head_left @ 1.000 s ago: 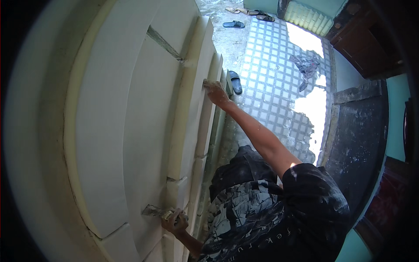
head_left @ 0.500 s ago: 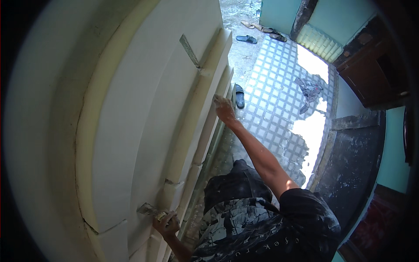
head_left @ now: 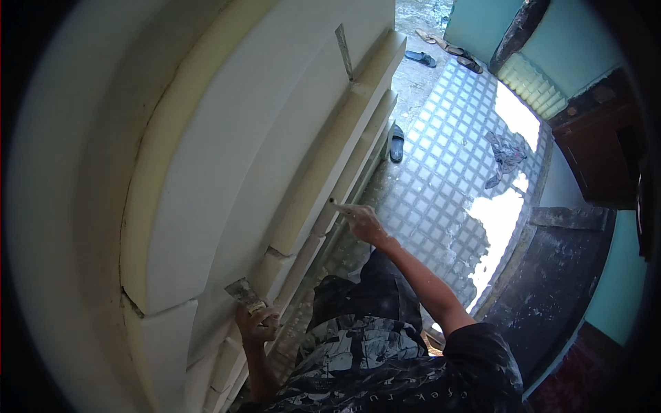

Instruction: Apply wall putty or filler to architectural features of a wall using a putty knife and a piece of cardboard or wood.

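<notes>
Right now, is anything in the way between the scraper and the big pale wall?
Nothing that I can see. The left hand holds the scraper at the pale wall, and no other thing shows between them. Whether it actually touches, I can't tell.

Left: stepped moulding [head_left: 337, 144] | scraper [head_left: 242, 292] in left hand [head_left: 255, 325], by moulding's near end | right hand [head_left: 365, 224] farther ahead, at moulding's outer side | right of moulding: tiled floor [head_left: 434, 179], cloth [head_left: 507, 158] on it | one sandal [head_left: 397, 143] between moulding and cloth | more sandals [head_left: 421, 59] beyond
</notes>
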